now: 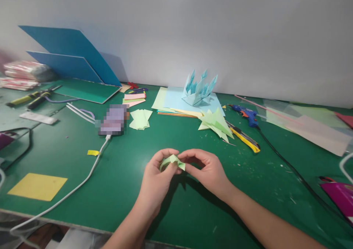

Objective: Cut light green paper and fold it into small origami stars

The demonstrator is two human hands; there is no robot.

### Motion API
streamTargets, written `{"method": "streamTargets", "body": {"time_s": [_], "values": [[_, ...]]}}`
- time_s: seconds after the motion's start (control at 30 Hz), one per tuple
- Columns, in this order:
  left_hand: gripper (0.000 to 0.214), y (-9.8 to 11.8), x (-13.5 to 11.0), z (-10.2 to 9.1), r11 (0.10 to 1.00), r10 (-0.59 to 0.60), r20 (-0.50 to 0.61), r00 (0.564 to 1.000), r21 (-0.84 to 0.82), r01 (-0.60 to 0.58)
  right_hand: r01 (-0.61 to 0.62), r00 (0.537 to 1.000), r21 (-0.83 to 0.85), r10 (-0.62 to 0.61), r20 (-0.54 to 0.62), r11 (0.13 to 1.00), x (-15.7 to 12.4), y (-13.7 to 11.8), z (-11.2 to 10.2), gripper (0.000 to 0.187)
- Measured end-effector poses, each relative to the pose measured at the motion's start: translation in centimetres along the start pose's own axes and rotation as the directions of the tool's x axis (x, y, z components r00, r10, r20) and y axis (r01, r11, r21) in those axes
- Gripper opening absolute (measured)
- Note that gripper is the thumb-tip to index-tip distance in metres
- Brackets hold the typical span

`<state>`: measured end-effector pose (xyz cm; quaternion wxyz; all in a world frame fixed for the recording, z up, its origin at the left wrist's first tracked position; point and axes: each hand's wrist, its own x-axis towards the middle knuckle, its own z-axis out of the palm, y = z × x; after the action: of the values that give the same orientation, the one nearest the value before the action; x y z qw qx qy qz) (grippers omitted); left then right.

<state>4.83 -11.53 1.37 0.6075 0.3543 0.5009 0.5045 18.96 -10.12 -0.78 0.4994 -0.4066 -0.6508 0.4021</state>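
Note:
Both hands meet above the green mat [116, 190] at the table's centre front. My left hand [157, 179] is curled round a small folded piece of light green paper [172, 161]. My right hand [207, 170] pinches the same piece from the right with thumb and fingertips. Part of the paper is hidden inside the fingers. Behind the hands lie a cluster of folded light green spikes [216, 123] and a small stack of light green paper squares [140, 119].
A yellow utility knife [245, 139] and a blue glue gun [246, 115] with its black cord lie right of centre. A light blue spiky paper form [199, 88] stands on coloured sheets. A phone [113, 119] on a white cable and a yellow square [37, 186] lie at left.

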Motion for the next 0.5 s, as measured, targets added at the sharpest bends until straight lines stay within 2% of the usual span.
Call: {"method": "streamTargets", "body": {"time_s": [0.23, 0.5], "values": [[0.016, -0.1, -0.09, 0.0, 0.994, 0.092, 0.052, 0.994, 0.05, -0.094, 0.001, 0.999, -0.015, -0.001, -0.032, 1.0, -0.05, 0.0, -0.19, 0.008], [0.013, 0.09, -0.3, 0.0, 0.981, 0.157, 0.083, 0.984, 0.098, -0.165, 0.05, 0.999, 0.094, -0.05, -0.003, 0.994, 0.1, -0.01, -0.17, 0.003]]}}
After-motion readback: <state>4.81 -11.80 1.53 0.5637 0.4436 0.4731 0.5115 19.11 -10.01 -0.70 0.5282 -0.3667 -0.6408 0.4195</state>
